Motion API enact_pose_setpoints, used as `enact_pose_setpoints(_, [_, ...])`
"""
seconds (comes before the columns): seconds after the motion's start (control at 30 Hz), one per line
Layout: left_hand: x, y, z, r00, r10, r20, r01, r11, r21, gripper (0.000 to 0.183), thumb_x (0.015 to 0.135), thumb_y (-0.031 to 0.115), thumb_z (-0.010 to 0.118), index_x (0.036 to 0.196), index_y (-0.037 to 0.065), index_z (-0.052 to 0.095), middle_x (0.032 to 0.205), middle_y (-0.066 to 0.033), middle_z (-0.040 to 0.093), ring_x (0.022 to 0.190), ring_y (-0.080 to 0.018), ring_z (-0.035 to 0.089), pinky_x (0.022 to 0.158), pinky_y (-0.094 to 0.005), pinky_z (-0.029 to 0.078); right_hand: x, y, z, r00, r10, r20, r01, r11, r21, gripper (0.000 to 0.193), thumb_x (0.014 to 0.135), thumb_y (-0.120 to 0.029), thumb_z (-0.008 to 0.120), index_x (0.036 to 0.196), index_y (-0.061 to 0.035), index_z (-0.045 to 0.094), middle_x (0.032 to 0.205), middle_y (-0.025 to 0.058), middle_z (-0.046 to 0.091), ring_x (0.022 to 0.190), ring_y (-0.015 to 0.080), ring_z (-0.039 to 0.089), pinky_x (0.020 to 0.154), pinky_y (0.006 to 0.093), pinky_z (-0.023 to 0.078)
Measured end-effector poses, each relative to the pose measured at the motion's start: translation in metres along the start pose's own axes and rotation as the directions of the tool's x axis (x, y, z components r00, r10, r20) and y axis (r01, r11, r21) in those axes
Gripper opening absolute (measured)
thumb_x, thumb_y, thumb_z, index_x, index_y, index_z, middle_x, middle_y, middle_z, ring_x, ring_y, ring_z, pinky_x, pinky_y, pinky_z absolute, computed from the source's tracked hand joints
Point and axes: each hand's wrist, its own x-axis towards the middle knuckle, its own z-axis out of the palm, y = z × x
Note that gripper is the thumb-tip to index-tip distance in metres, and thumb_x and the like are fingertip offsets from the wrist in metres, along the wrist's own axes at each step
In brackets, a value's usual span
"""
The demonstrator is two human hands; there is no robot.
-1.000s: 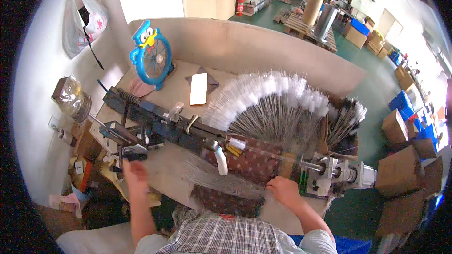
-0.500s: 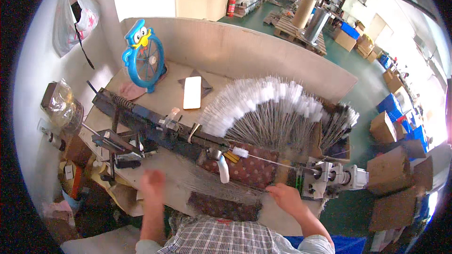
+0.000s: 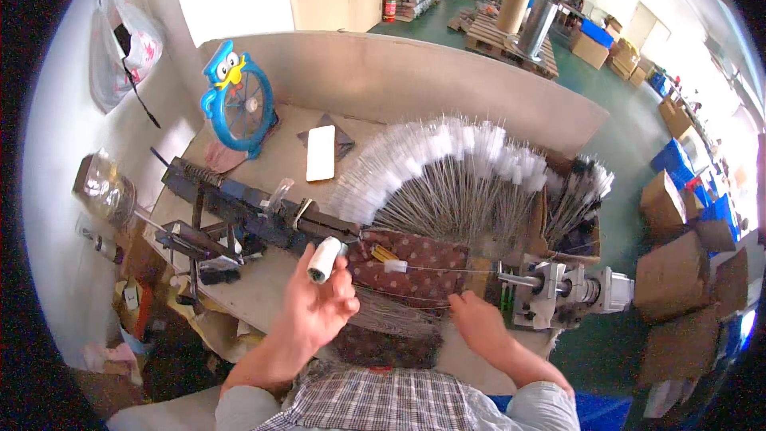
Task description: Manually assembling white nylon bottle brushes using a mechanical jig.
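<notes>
My left hand (image 3: 321,303) is closed around a white-wrapped lever handle (image 3: 322,261) on the dark metal bench fixture (image 3: 263,207). At the front of the bench, my right hand (image 3: 479,323) pinches the end of a thin wire (image 3: 407,298). Its other end leads left toward a bundle of loose wires (image 3: 399,315). Between fixture and motor unit (image 3: 558,291), a small white-bristled brush (image 3: 395,266) sits on a wire reaching to the spindle. Yellow-handled pliers (image 3: 384,254) lie beside it on a dotted brown cloth (image 3: 435,275).
Behind the cloth fans a large pile of white-tipped wire brushes (image 3: 455,152). A carton (image 3: 570,243) at its right holds more. A white phone (image 3: 321,153) and a blue duck-shaped fan (image 3: 239,104) stand toward the back, before a low partition (image 3: 415,72).
My left hand has come up from the front left onto the lever handle, which has swung up and leftward. My right hand has barely moved. The whole view has shifted slightly.
</notes>
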Motion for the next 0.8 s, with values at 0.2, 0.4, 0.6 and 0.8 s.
enact_pose_setpoints(0.2, [-0.020, -0.028, -0.012, 0.987, -0.151, 0.062, 0.045, 0.618, 0.785, 0.030, 0.092, 0.032, 0.048, 0.090, 0.003, 0.058, 0.069, -0.0060, 0.060, 0.058, -0.0176, 0.057, 0.054, -0.0290, 0.047, -0.026, 0.014, -0.094, 0.901, -0.130, -0.414, 0.026, 0.968, -0.248, 0.026, 0.070, 0.001, 0.055, 0.094, -0.0085, 0.056, 0.083, 0.0114, 0.053, 0.076, 0.0303, 0.058, 0.062, 0.0400, 0.050])
enact_pose_setpoints(0.4, [0.073, -0.081, 0.021, 0.698, 0.048, 0.715, -0.658, -0.350, 0.666, 0.019, 0.083, 0.014, 0.060, 0.098, 0.006, 0.053, 0.091, -0.0112, 0.060, 0.065, -0.0242, 0.062, 0.052, -0.0360, 0.048, -0.008, 0.021, -0.117, 0.830, -0.051, -0.555, 0.044, 0.999, -0.025, 0.018, 0.073, 0.004, 0.057, 0.090, -0.0014, 0.063, 0.085, 0.0136, 0.063, 0.077, 0.0297, 0.061, 0.067, 0.0343, 0.051])
enact_pose_setpoints(0.6, [0.142, -0.115, 0.012, 0.642, -0.099, 0.760, -0.591, -0.695, 0.409, 0.021, 0.078, 0.015, 0.059, 0.093, 0.009, 0.046, 0.084, -0.0095, 0.054, 0.067, -0.0306, 0.061, 0.054, -0.0413, 0.049, 0.027, 0.018, -0.090, 0.833, 0.047, -0.551, 0.054, 0.985, 0.165, 0.013, 0.080, -0.009, 0.060, 0.093, -0.0050, 0.061, 0.085, 0.0135, 0.064, 0.077, 0.0313, 0.062, 0.065, 0.0358, 0.050])
enact_pose_setpoints(0.8, [0.161, -0.109, -0.005, 0.708, -0.181, 0.683, -0.396, -0.902, 0.172, 0.009, 0.072, 0.012, 0.060, 0.078, 0.009, 0.053, 0.076, -0.0070, 0.055, 0.065, -0.0250, 0.063, 0.054, -0.0376, 0.050, 0.042, 0.044, -0.069, 0.861, 0.050, -0.506, 0.086, 0.967, 0.241, 0.014, 0.080, -0.016, 0.061, 0.092, -0.0081, 0.063, 0.083, 0.0136, 0.064, 0.077, 0.0317, 0.062, 0.066, 0.0382, 0.049])
